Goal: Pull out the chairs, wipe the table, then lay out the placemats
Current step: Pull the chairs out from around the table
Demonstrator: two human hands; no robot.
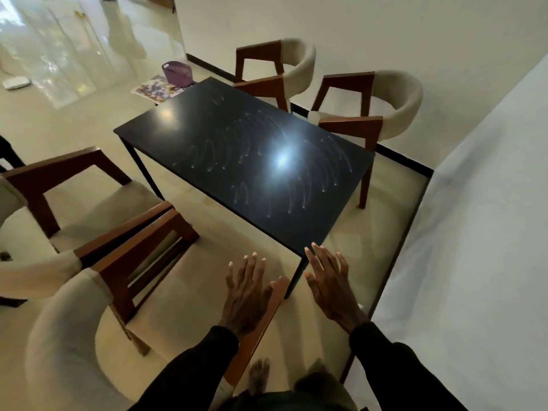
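Four chairs: all stand back from the table [237, 149], none tucked under it; each has a brown wooden frame and a pale curved back.
Table top: black and rectangular on thin dark legs, mid-frame on the pale floor, showing a bright glare and arcs of faint streaks.
Nearest chair [59, 336]: lower left, with one wooden armrest running beneath the left hand.
Second chair [89, 203]: just beyond it on the left, the frames of the two touching or nearly so.
Far chair [299, 60]: across the table, close to the wall.
Corner chair [406, 96]: beside the far chair, its front leg close to the table's far right corner.
Left hand [246, 295]: fingers straight and spread, grasping nothing, above the nearest chair's armrest; whether it touches the wood cannot be told.
Right hand [332, 289]: fingers straight and splayed, empty, fingertips just beside the table's near corner.
Sleeves: black on both arms.
Purple bag [177, 73]: on the floor past the table's far end.
Patterned sheet [157, 88]: flat on the floor, just beside the bag; what it is cannot be told.
Bare foot [258, 375]: on the floor at the bottom edge.
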